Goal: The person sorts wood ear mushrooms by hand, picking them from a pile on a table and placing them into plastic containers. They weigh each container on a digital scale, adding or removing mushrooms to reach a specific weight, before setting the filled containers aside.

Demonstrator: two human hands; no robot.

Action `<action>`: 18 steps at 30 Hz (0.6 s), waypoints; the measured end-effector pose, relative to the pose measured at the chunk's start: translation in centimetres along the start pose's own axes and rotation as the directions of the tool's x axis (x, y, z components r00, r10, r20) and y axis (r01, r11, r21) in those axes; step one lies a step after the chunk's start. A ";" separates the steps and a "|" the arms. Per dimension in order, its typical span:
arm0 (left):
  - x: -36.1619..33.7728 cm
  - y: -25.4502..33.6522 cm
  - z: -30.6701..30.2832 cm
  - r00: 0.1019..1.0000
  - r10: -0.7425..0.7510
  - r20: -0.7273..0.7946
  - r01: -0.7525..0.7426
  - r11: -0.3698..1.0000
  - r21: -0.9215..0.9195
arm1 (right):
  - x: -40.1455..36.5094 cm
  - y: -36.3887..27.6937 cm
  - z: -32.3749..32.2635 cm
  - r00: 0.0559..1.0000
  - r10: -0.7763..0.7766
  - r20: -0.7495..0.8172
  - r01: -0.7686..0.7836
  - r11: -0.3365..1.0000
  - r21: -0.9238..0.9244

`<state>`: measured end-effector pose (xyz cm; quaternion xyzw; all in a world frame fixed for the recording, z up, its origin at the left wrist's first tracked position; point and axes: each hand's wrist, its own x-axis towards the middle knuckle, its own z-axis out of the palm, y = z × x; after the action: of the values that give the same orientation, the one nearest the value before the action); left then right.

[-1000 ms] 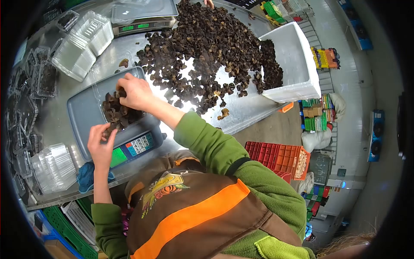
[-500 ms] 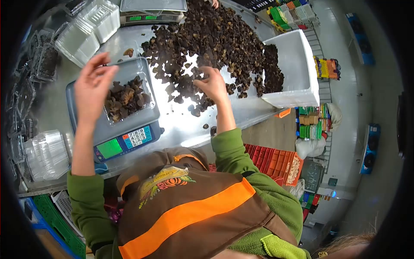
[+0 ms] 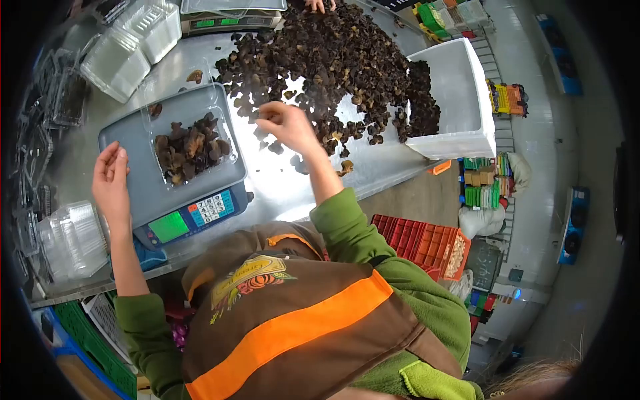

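A clear plastic punnet (image 3: 231,157) holding brown, frilly wood ear mushrooms (image 3: 193,150) sits on the grey pan of a digital scale (image 3: 143,190). My left hand (image 3: 112,183) is at the pan's left edge, fingers extended and thumb apart, with nothing in it. Above the metal table, between the punnet and the big mushroom heap (image 3: 333,60), is my right hand (image 3: 287,127). Its fingers curl together in a pinch; whatever they hold is too small or hidden to make out. One loose mushroom piece (image 3: 155,109) lies near the punnet's upper left corner.
A white foam box (image 3: 460,100) lies tipped at the heap's right end. Stacked clear punnets (image 3: 117,63) and a second scale (image 3: 230,20) stand at the back. More punnets (image 3: 72,240) are on the left. Another person's hand (image 3: 320,5) touches the heap's far edge.
My left hand has moved down and left, away from over the punnet. My right hand has moved left from the heap toward the punnet. The other person's hand shows more.
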<state>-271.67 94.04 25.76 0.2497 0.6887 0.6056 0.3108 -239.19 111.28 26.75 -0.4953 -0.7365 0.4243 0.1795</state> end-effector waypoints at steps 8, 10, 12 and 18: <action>-0.8 -1.2 1.4 0.997 -0.001 0.075 0.004 0.999 -0.037 | 1.0 -6.8 9.0 0.799 -0.580 0.162 0.596 0.723 -0.351; -0.7 -1.0 1.1 0.998 0.009 0.061 -0.006 0.999 -0.048 | 1.3 -6.5 9.0 0.838 -0.526 0.149 0.546 0.796 -0.263; -0.7 -1.4 0.3 0.999 -0.005 0.033 0.006 0.999 -0.041 | 1.5 -7.0 7.6 0.891 -0.442 0.101 0.451 0.886 -0.102; -0.4 -3.0 -1.9 0.998 -0.047 -0.033 0.048 0.999 0.002 | 3.2 -4.4 0.8 0.962 -0.197 -0.188 0.110 0.913 -0.394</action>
<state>-272.69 92.04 23.02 0.2239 0.7004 0.6009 0.3135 -243.68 113.04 29.34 -0.5055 -0.8165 0.1997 0.1948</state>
